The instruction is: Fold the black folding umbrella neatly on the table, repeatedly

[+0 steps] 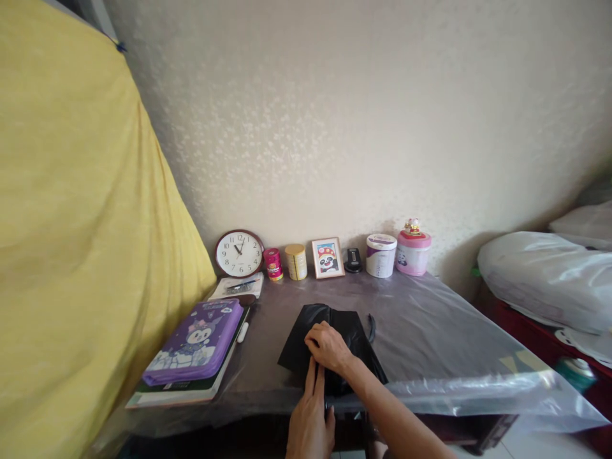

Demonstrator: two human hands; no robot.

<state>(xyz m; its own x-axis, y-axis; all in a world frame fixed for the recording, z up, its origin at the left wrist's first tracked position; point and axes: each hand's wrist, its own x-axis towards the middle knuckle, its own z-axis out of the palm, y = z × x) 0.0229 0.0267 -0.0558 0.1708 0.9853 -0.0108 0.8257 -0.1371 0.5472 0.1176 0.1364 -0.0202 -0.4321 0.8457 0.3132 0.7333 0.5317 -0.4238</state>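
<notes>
A black plastic bag (pixel 335 319) lies flat near the front edge of the table (pixel 430 331), which is covered in clear plastic sheet. My right hand (pixel 329 347) rests on top of the bag with its fingers curled, pressing down on it. My left hand (pixel 310 414) lies just below, fingers stretched out flat and together, their tips on the bag's near edge under the right hand. A black strip (pixel 371 327) sticks out from the bag's right side.
A purple cartoon case (pixel 198 341) sits on a book at the left. Along the wall stand a clock (pixel 239 253), two small tins (pixel 273 264), a framed picture (pixel 327 257), a white tub (pixel 381 255) and a pink jar (pixel 413 252). Yellow cloth (pixel 71 223) hangs left; white bags (pixel 545 274) lie right.
</notes>
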